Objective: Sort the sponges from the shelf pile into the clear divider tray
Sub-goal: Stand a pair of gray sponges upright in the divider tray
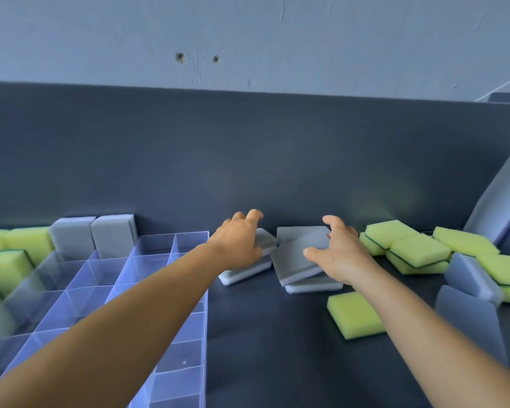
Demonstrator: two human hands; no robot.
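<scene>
Head view, looking down along both bare forearms, which are extended forward over a dark shelf [262,334]. Left hand [242,240]: arm crosses above the right edge of the clear divider tray [189,363]; palm down on a grey sponge [248,272] lying flat just right of the tray. Fingers are curled over the sponge's far edge, thumb at the near side; it grips that sponge. Right hand [342,251]: palm down on a tilted grey sponge [295,260] that leans on another grey one beneath; thumb and fingers are curled round its right edge, holding it.

Loose pile: yellow-green sponges [418,248] lie stacked to the right of the right hand, one single yellow-green sponge [354,313] lies flat nearer, partly under the right forearm, and further grey sponges [471,278] stand at far right.

Tray contents: two grey sponges [95,237] stand upright in back compartments; yellow-green ones [6,260] fill cells at far left. Left margin is blurred; exact cells cannot be told.
</scene>
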